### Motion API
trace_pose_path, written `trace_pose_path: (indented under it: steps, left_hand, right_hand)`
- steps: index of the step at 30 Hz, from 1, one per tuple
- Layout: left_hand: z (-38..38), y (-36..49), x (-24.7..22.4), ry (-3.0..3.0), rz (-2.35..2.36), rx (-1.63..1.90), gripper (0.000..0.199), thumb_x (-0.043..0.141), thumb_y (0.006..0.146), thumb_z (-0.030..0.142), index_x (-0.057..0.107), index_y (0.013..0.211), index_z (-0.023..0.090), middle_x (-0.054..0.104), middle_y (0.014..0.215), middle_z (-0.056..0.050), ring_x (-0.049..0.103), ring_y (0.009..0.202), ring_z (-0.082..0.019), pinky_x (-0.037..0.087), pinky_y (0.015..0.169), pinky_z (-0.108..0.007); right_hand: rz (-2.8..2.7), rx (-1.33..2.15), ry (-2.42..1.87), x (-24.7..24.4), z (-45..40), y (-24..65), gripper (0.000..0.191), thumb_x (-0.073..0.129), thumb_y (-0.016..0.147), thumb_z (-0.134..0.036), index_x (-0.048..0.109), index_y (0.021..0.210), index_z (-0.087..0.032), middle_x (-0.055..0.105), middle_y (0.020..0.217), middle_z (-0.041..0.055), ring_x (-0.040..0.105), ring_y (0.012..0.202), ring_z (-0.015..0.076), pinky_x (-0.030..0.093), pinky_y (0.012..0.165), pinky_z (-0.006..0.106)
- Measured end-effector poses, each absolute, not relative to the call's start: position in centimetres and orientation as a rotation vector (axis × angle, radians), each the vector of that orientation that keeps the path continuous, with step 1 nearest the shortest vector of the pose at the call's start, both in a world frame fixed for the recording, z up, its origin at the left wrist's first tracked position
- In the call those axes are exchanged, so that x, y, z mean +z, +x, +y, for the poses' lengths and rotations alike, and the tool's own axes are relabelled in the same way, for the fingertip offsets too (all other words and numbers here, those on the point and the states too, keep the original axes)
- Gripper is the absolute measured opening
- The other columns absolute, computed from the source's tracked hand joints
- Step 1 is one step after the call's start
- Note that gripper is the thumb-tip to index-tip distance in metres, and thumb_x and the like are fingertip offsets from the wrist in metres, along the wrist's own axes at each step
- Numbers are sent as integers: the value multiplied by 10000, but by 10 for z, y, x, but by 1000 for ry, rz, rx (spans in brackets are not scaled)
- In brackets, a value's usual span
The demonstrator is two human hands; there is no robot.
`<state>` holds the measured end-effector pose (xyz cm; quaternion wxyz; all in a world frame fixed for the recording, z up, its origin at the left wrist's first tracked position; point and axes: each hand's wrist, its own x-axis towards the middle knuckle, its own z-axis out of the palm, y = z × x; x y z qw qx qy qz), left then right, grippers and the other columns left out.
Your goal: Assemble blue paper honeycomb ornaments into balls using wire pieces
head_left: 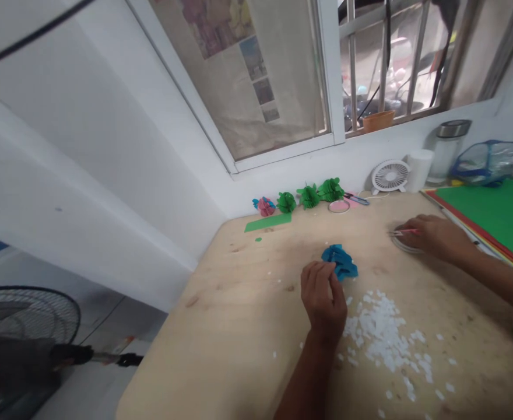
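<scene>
Nearest the person, many small white flat scraps (pixel 383 335) lie scattered on the pale wooden table (pixel 213 338); keeping these away from the folds would make for cleaner handling. Just past the scraps' left edge, the left hand (pixel 324 294) has its fingers bent at the near edge of the blue folded-paper piece (pixel 346 265), which lies on the table between the two hands; whether they pinch it or only touch it cannot be told. A light touch would best spare its thin layers. Farther off, the right hand (pixel 440 236) curls its fingers over a slim red-handled tool (pixel 408 231) above a round whitish object (pixel 407 246); whether they grasp the tool is unclear. Its pale tip is best kept clear of the left fingers. By the wall stand three green layered-paper balls (pixel 309 196)
</scene>
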<state>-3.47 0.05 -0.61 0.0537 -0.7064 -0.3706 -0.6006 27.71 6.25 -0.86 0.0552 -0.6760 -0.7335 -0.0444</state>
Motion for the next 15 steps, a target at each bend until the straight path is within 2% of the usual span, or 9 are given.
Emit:
trace_pose_path:
  steps: [2, 4, 9, 12, 15]
  left_hand:
    - [1, -34, -7, -2154, -1130, -1827, 184, 517, 902, 46, 639, 993, 149, 687, 869, -90, 645, 897, -197, 574, 818, -355]
    - [1, -34, -8, -2165, -1121, -1827, 186, 510, 904, 47, 638, 993, 149, 687, 864, -89, 646, 894, -194, 575, 812, -351]
    - [2, -33, -11, -2163, -1114, -1830, 197, 494, 905, 48, 637, 988, 154, 681, 851, -81, 648, 875, -188, 577, 795, -336]
    - [3, -33, -13, -2159, -1136, -1838, 199, 484, 910, 56, 640, 983, 155, 681, 854, -83, 649, 870, -190, 576, 788, -333]
    - [4, -32, -15, -2156, -1149, -1844, 198, 479, 917, 64, 642, 979, 156, 682, 849, -82, 644, 851, -188, 574, 775, -329]
  right_hand:
    - [-2248, -113, -2056, -11, 67, 285, 399, 467, 951, -423, 731, 1134, -185, 735, 1106, 165, 661, 1006, 313, 445, 810, 380]
    - [-2252, -92, -2067, -16, 70, 289, 394, 464, 951, -402, 727, 1165, -200, 747, 1068, 161, 656, 1013, 333, 440, 801, 392]
    - [-2207, -77, -2059, -25, 68, 288, 379, 434, 954, -383, 744, 1080, -205, 760, 973, 159, 676, 925, 317, 437, 747, 383]
    - [-2097, -78, -2099, -26, 62, 296, 328, 436, 936, -337, 733, 1010, -217, 764, 1024, 144, 694, 922, 285, 460, 728, 345]
    - [-1929, -122, -2193, -26, 56, 311, 344, 384, 944, -357, 704, 979, -237, 769, 972, 132, 708, 807, 288, 445, 586, 324]
